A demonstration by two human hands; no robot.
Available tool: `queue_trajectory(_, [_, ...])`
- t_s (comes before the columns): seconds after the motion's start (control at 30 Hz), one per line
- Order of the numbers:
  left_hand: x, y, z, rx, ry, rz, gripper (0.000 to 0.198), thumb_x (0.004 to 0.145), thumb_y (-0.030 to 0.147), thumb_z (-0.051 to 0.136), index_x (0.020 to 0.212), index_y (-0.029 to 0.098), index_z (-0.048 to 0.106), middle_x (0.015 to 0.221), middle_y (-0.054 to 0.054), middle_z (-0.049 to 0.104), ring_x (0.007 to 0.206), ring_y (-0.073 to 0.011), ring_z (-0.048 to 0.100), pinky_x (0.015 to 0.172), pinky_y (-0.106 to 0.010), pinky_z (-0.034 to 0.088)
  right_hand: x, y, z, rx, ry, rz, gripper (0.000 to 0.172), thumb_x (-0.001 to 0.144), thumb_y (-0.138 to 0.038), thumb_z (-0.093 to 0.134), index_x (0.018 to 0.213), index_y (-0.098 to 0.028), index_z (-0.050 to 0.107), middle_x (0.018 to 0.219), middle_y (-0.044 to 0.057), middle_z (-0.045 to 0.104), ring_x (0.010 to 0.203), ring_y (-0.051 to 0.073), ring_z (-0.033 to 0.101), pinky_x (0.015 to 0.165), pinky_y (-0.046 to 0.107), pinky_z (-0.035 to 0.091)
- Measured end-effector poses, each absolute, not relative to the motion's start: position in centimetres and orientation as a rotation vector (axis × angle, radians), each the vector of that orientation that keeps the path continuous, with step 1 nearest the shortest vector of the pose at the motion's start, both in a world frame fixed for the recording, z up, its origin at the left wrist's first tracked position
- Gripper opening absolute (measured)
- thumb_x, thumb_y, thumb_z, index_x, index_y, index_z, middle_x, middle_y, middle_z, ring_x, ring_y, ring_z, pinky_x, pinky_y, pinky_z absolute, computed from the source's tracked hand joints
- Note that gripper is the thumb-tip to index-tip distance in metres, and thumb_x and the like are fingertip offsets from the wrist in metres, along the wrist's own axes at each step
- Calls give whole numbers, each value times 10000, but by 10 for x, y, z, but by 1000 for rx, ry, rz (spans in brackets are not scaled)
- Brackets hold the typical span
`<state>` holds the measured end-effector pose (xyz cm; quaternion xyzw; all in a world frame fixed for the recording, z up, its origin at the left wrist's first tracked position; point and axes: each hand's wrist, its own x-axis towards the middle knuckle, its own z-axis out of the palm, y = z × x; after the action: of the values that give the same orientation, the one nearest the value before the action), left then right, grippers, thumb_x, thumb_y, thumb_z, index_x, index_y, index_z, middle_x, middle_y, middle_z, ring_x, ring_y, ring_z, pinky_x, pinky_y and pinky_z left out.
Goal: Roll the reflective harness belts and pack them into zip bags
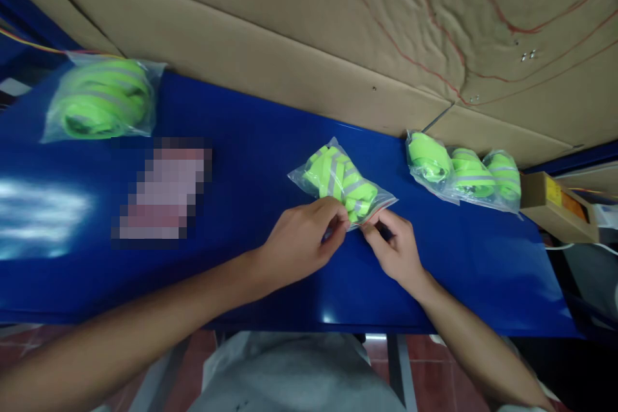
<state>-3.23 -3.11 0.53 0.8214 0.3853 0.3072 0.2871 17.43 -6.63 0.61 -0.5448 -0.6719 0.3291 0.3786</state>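
Note:
A clear zip bag [381, 197] lies on the blue table in front of me, with a folded neon-yellow reflective strap [338, 175] inside, striped in grey. My left hand [306, 235] pinches the near edge of the bag between thumb and fingertips. Close beside it, my right hand [396, 246] pinches the same edge, along the reddish seal line. The fingertips of both hands nearly meet, and they partly cover the bag's opening, so I cannot tell whether the seal is closed.
Several bagged neon straps [470, 174] stand in a row at the right back, next to a cardboard box [560, 206]. A larger bagged strap roll [103, 100] sits at the far left. A blurred-out rectangle [167, 190] lies left of centre. Brown cardboard [290, 38] walls the table's [251, 141] back.

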Motion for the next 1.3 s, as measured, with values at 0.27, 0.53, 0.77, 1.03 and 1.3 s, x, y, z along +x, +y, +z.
queue_trajectory(0.27, [-33, -37, 3, 2614, 967, 836, 204, 993, 317, 596, 840, 183, 586, 790, -1, 681, 688, -168, 665, 598, -306, 434, 174, -70, 6, -1223, -1903, 739, 233, 986, -178, 551, 755, -203, 530, 716, -14, 551, 652, 120, 524, 622, 261, 403])
queue_trajectory(0.53, [-40, -30, 13, 2368, 806, 873, 153, 972, 161, 552, 831, 167, 611, 757, 12, 637, 628, -113, 601, 574, -259, 427, 169, -67, 6, -1267, -1972, 504, 227, 897, -107, 558, 716, -198, 457, 663, -41, 494, 613, 92, 481, 602, 233, 365])
queue_trajectory(0.77, [-52, -15, 27, 2274, 1046, 1412, 161, 933, 155, 663, 796, 167, 579, 677, 38, 570, 562, -67, 478, 540, -223, 379, 176, -61, 6, -1444, -1848, 489, 332, 906, -143, 579, 644, -195, 383, 549, -74, 387, 493, 52, 387, 511, 202, 309])
queue_trajectory(1.03, [-39, -23, 16, 2043, 909, 1258, 164, 986, 204, 638, 832, 154, 621, 702, 37, 596, 606, -48, 545, 583, -172, 431, 171, -74, 11, -1299, -1952, 504, 174, 981, -203, 633, 808, -190, 654, 607, -57, 589, 519, 62, 533, 554, 202, 420])
queue_trajectory(1.3, [-35, -31, 11, 2005, 806, 1218, 100, 986, 193, 649, 899, 145, 642, 771, 16, 649, 665, -55, 622, 653, -159, 493, 172, -74, 8, -1447, -1880, 322, 286, 974, -233, 661, 1252, -217, 598, 786, -50, 694, 572, 85, 601, 617, 217, 505])
